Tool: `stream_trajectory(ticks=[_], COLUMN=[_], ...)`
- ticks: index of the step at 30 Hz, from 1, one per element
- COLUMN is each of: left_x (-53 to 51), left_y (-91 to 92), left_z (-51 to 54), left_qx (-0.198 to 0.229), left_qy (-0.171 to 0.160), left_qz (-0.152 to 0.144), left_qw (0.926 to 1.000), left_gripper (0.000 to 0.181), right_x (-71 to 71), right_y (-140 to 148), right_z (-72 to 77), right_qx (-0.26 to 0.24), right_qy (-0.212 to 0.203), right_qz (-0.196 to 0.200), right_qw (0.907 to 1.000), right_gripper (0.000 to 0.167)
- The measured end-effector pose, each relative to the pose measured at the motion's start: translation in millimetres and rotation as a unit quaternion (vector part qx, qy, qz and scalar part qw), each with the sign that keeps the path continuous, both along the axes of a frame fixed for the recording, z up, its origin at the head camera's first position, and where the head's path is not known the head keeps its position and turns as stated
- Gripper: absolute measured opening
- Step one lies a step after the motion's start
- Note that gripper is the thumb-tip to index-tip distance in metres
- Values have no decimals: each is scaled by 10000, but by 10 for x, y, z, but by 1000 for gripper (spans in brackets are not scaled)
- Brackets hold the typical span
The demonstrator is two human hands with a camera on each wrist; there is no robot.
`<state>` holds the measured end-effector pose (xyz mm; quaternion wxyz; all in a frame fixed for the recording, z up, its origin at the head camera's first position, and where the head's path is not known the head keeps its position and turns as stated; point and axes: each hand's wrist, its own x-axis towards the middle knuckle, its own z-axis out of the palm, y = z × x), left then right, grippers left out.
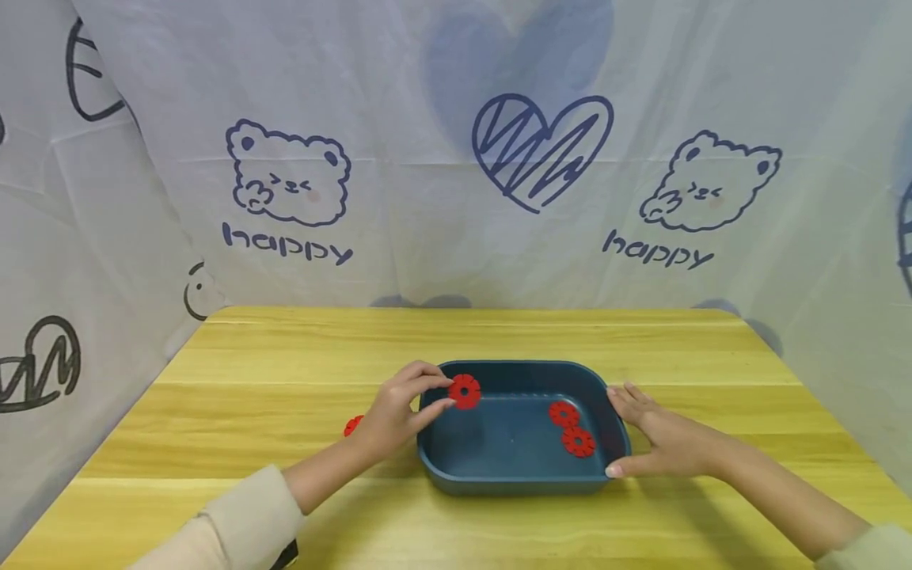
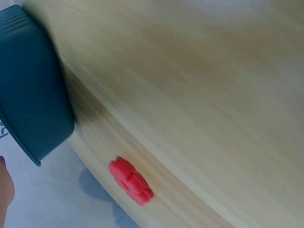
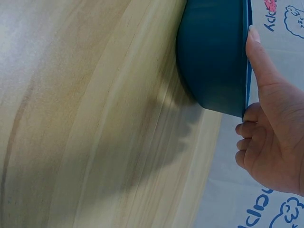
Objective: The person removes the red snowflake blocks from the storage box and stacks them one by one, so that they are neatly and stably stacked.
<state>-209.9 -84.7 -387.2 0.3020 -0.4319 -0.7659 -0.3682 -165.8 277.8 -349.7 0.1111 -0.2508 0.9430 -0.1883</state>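
Observation:
In the head view my left hand (image 1: 395,408) pinches a red notched disc (image 1: 465,391) at its left edge, between thumb and fingers, over the left part of a dark blue tub (image 1: 523,486). Two more red discs (image 1: 564,414) lie touching on the tub's floor at the right. My right hand (image 1: 670,439) holds the tub's right end, thumb near the front corner and fingers farther back. The right wrist view shows that hand (image 3: 278,137) at the rim of the tub (image 3: 213,57). Only a sliver of my left hand (image 2: 5,190) enters the left wrist view.
Another red disc (image 1: 353,425) rests on the wooden table (image 1: 285,356) left of the tub, partly hidden by my left hand; the left wrist view shows a red piece (image 2: 130,180) too. A small dark object (image 1: 286,554) is by my left sleeve. Printed cloth hangs behind.

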Motion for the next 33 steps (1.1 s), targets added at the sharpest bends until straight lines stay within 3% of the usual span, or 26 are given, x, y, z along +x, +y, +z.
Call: stream_trajectory(ticks=[5,8,11,16,23,25,27,31,33], left_x=[-12,-9,8,22,62,75,86,128,155], left_y=[-84,-117,-145,-219,-430,-491,-542,-616,-666], left_z=[-27,-36,-39,-46,-72,-89,-113,-157,-183], left_qx=[74,104,76,136,174,219,256,288,311], left_qy=[183,271,268,242,269,268,201,-172,-371], left_qz=[8,50,204,480,764,849,917,1130,1302], left_qw=[9998,9996,9994,9985,9966,9958,9953,9930,9903], left_gripper=[32,28,22,34,26,33,41,23,22], right_x=[6,8,9,9,-3,-9,-12,-12,-16], right_y=[-2,-6,-9,-12,-36,-45,-42,-15,-7], right_z=[9,13,15,19,7,2,0,8,12], right_qx=[15,37,60,85,45,12,-29,-31,-16], right_qy=[55,70,78,56,47,10,-63,-150,-140], right_qz=[8,13,5,-32,8,27,1,-91,-85], right_qw=[10000,10000,10000,9999,10000,10000,10000,9998,9999], right_gripper=[106,106,107,107,106,106,107,108,107])
